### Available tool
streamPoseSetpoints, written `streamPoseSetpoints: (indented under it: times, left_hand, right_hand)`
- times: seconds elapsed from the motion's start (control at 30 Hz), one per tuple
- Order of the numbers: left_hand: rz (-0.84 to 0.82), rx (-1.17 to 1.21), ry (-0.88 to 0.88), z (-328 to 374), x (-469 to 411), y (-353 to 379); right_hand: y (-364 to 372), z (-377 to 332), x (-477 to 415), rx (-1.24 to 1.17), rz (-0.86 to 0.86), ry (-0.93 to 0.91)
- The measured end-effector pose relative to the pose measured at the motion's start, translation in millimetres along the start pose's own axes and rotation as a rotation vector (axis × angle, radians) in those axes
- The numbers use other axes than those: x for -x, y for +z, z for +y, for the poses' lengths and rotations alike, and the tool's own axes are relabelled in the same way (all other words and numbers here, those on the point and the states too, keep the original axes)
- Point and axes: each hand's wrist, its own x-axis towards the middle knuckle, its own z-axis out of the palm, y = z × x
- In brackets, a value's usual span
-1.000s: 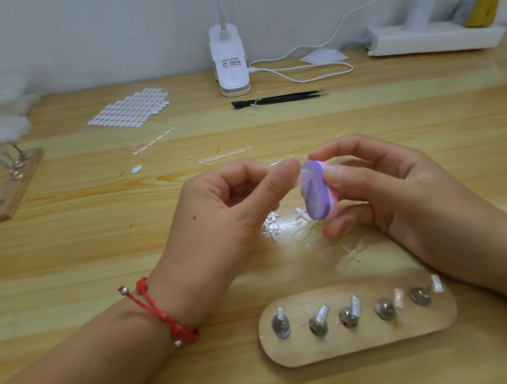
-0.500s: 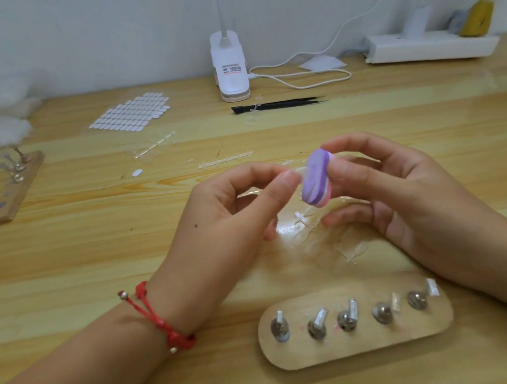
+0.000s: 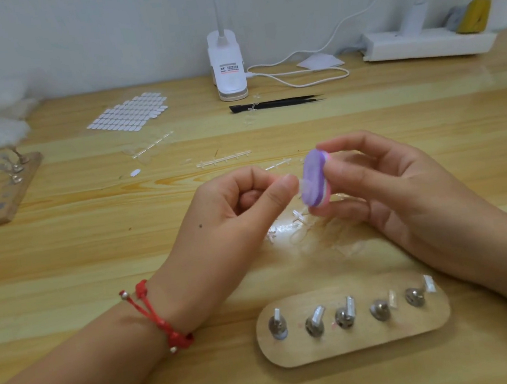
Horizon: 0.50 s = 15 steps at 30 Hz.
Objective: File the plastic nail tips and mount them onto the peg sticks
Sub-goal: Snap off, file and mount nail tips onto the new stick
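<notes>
Pinching a clear nail tip (image 3: 302, 185) between thumb and forefinger, our left hand (image 3: 238, 206) presents its edge to the purple face of the filing block (image 3: 313, 178). Our right hand (image 3: 405, 192) grips that block with thumb and fingers curled around it. Tip and block meet in the air above the table (image 3: 92, 243), between the two hands, and the tip is so transparent that we can barely make out its outline. We judge it to be very light, thin and springy, slick on its curved face, and likely to flick away or crack if squeezed hard. So we would take it by its side edges near the base, leaving the free edge bare for the file, and press lightly. Just below lie loose tips (image 3: 295, 228) and scraps. Nearer us sits the wooden board (image 3: 360, 343) with five peg sticks (image 3: 345, 316), each carrying a small pale piece at its head; whether adhesive or tip we cannot tell.
</notes>
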Motion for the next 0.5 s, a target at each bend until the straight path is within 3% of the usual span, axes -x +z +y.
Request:
streamPoseSetpoints:
  times: [0.5]
  left_hand:
    - [0.006, -0.015, 0.016, 0.7, -0.4, -0.9]
  right_hand:
    - [0.2, -0.7, -0.2, -0.006, 0.040, 0.011]
